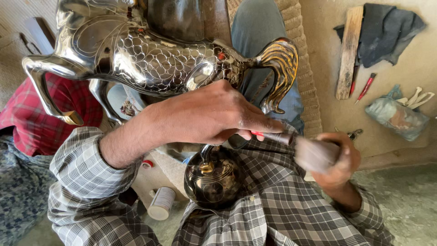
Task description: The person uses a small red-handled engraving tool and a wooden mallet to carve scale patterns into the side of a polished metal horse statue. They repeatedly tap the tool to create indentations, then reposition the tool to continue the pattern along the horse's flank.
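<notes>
Below metal fish figure (159, 54): my left hand (214, 114) pinches thin red-tipped chisel (273, 136), steadying it.
Right hand (339, 159): I grip blurred mallet (314, 155) behind it.

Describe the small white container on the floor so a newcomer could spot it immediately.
Start at the big silver horse figure, then drop to the dark round metal pot beneath the left hand. The white cylinder lies on its side left of that pot, the only plain white thing there.
</notes>
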